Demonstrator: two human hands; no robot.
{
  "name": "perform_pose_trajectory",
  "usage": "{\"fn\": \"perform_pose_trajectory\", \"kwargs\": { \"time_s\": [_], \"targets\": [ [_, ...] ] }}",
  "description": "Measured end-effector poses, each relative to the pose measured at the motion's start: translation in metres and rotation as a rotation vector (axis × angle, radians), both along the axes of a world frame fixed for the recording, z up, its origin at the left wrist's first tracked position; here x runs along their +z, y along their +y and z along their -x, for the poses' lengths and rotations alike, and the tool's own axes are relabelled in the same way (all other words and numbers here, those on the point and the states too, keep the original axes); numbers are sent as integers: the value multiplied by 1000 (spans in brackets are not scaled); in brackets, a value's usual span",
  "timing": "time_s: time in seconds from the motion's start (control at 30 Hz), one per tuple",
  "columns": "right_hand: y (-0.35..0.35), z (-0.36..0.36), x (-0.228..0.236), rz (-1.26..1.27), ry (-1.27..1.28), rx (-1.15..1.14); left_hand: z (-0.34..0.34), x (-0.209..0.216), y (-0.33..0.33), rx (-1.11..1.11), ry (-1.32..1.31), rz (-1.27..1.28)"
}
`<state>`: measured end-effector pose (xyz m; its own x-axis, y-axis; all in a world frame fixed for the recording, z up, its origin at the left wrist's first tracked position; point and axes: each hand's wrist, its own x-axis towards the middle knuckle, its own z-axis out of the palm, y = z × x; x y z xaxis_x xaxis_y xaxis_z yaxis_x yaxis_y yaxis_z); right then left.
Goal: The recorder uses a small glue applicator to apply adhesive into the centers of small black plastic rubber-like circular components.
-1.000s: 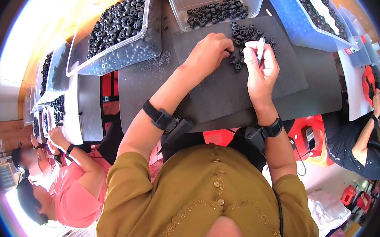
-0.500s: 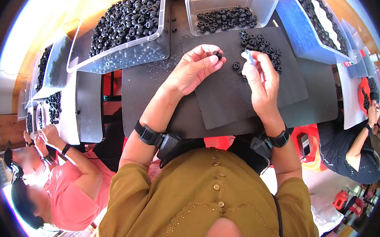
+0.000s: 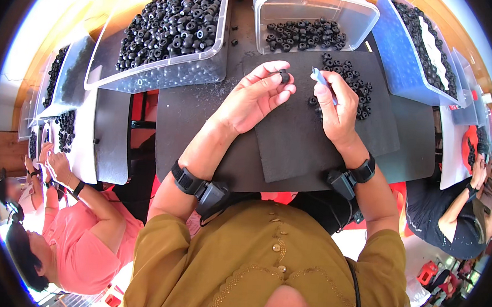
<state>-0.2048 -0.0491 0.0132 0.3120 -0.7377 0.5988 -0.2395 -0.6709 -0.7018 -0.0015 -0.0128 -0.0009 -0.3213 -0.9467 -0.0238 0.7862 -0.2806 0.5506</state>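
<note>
Between the thumb and fingers of my left hand (image 3: 258,96) is a small round black part (image 3: 284,75) with a hole in it. My right hand (image 3: 337,105) grips a slim light-blue tool (image 3: 319,78), its tip pointing up and left; its exact kind cannot be made out. The two hands are a short way apart, and the tool does not touch the part. Beneath them lies a dark mat (image 3: 280,138) on the table. A heap of similar black parts (image 3: 362,88) lies on the mat just behind and beside my right hand.
A large clear bin (image 3: 155,81) full of black parts stands at the back left. Behind the mat, a clear container (image 3: 318,3) lies with its opening toward me. A bluish bin (image 3: 398,61) stands at the right. People work at tables on the left (image 3: 86,228) and right (image 3: 441,205).
The view has shifted a little. My left hand has turned the black part slightly, and the blue tool in my right hand now leans more to the left.
</note>
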Motion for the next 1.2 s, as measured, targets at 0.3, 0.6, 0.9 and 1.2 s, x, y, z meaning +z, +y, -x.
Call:
{"fn": "perform_pose_trajectory", "kwargs": {
  "time_s": [0.3, 0.6, 0.9, 1.2],
  "targets": [
    [-3, 5, 6, -2, 34, 61, 3, -6, -1, 24, 40, -37],
    [1, 4, 12, 111, 204, 62, 3, -8, -1, 17, 133, -55],
    [0, 3, 13, 123, 235, 77, 4, -7, 1, -30, 47, -4],
    [2, 3, 14, 101, 248, 47, 6, -7, 1, -29, 20, 29]
  ]
}}
